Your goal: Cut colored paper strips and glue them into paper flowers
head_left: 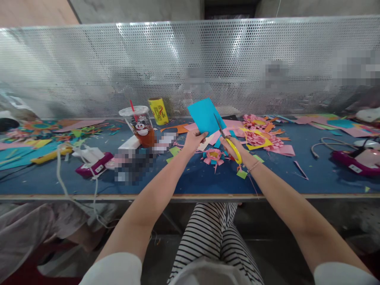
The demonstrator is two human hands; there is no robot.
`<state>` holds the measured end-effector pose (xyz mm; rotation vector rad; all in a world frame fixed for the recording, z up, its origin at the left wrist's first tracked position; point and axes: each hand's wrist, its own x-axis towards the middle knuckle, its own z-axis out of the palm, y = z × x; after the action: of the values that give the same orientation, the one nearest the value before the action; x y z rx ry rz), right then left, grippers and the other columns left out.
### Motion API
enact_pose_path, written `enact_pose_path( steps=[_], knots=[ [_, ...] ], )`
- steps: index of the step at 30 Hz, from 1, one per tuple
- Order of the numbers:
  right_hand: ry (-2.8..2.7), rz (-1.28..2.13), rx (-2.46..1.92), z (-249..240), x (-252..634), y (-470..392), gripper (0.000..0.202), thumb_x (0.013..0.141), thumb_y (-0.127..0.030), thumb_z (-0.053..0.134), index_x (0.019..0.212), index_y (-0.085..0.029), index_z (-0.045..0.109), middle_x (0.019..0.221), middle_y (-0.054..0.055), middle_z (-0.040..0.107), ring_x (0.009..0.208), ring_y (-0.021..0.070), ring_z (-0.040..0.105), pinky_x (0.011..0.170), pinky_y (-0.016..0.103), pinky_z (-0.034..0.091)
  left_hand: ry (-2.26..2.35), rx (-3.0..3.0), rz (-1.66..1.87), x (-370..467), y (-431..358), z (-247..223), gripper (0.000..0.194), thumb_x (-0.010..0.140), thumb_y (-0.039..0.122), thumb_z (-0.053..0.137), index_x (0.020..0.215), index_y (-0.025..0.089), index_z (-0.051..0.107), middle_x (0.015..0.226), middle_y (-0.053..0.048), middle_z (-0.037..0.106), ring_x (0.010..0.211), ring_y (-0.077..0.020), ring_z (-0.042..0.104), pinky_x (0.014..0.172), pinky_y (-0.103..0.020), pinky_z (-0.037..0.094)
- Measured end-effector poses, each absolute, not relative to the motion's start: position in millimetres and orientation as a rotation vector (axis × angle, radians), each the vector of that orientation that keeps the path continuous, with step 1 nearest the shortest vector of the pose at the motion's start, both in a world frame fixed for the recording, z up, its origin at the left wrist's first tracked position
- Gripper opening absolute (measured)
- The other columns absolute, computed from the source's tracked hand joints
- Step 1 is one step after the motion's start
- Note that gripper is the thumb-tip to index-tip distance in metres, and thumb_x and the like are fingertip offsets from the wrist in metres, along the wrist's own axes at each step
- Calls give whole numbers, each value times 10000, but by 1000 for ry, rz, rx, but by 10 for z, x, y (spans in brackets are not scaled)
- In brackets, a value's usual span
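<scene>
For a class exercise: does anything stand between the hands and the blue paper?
Nothing visible at the left hand, which grips the blue paper by its edge. Between the right hand and the paper: the scissors it holds.

Blue paper, raised, tilted; yellow-handled scissors, blades at its right side.

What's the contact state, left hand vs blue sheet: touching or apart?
Touching. Head view shows it: the left hand pinches the blue sheet at its lower edge, thumb over the face toward the camera.
</scene>
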<state>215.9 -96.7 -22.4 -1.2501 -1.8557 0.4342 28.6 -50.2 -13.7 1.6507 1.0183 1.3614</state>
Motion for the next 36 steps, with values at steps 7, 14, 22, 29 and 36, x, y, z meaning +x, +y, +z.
enact_pose_path(
  steps=[7, 14, 22, 29, 36],
  knots=[
    [-1815, 458, -1275, -259, 2157, -932, 455, 843, -600, 346, 643, -194, 390, 526, -13, 419, 492, 103, 388, 500, 251, 279, 1036, 1672, 1387, 291, -529, -109, 308, 673, 380, 632, 518, 145, 507, 466, 17, 500, 429, -63, 423, 424, -208, 297],
    [-1833, 363, -1285, -248, 2150, -945, 458, 853, -588, 314, 641, -190, 393, 524, -12, 397, 504, 111, 392, 497, 253, 269, 1071, 1709, 1385, 284, -545, -86, 308, 680, 376, 624, 510, 143, 516, 464, 12, 504, 428, -66, 428, 418, -204, 301],
    [-1860, 236, -1350, -209, 2162, -945, 439, 846, -556, 342, 613, -189, 404, 530, 2, 414, 507, 117, 404, 503, 255, 268, 1006, 1666, 1381, 274, -481, -131, 299, 662, 379, 646, 528, 145, 518, 459, 19, 492, 420, -64, 421, 403, -201, 293],
    [-1840, 402, -1237, -228, 2155, -974, 464, 836, -603, 329, 623, -196, 391, 523, -7, 430, 506, 110, 416, 488, 243, 280, 1050, 1710, 1366, 277, -521, -105, 321, 674, 396, 634, 512, 146, 514, 456, 20, 492, 423, -61, 414, 420, -202, 296],
    [-1777, 515, -1178, -251, 2155, -955, 471, 816, -632, 349, 652, -195, 402, 532, -15, 423, 505, 101, 394, 491, 243, 305, 1050, 1784, 1309, 312, -598, -66, 325, 672, 392, 627, 496, 149, 502, 453, 14, 499, 425, -63, 418, 441, -206, 318]
  ],
)
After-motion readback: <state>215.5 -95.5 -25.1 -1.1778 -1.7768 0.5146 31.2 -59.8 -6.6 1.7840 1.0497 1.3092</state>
